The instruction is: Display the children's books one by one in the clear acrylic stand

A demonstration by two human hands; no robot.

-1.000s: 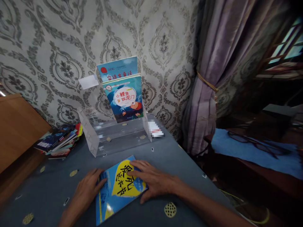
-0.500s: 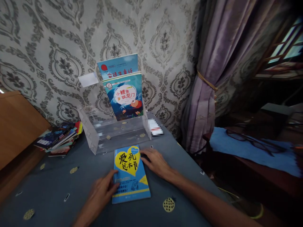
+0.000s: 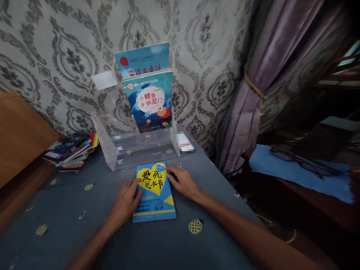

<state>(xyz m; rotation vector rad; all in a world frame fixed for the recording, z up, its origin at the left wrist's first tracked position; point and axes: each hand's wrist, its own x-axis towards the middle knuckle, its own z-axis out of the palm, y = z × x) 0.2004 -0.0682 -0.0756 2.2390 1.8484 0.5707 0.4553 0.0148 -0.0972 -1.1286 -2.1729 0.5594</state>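
A blue book (image 3: 156, 204) with a yellow heart and black Chinese lettering lies flat on the patterned tablecloth. My left hand (image 3: 125, 195) grips its left edge, with fingertips and thumb overlapping the cover. At the upper right edge, my right hand (image 3: 182, 182) grips the same book with bent fingers. Just behind it stands a clear acrylic book stand (image 3: 105, 146). Leaning upright in the stand are a blue picture book with an orange fish (image 3: 152, 103) and a taller light-blue book (image 3: 144, 56), partly hidden behind it.
A loose pile of books (image 3: 74, 150) lies at the left, beside a wooden panel (image 3: 25, 131). A white card (image 3: 104, 80) is on the stand's upper left. Right of the table hang a purple curtain (image 3: 244, 120) and, lower, a blue cloth (image 3: 298, 168) with glasses on it.
My left hand has slid up along the book's left edge, towards the stand. My right hand stays at the upper right edge. The camera view has tilted slightly downward.
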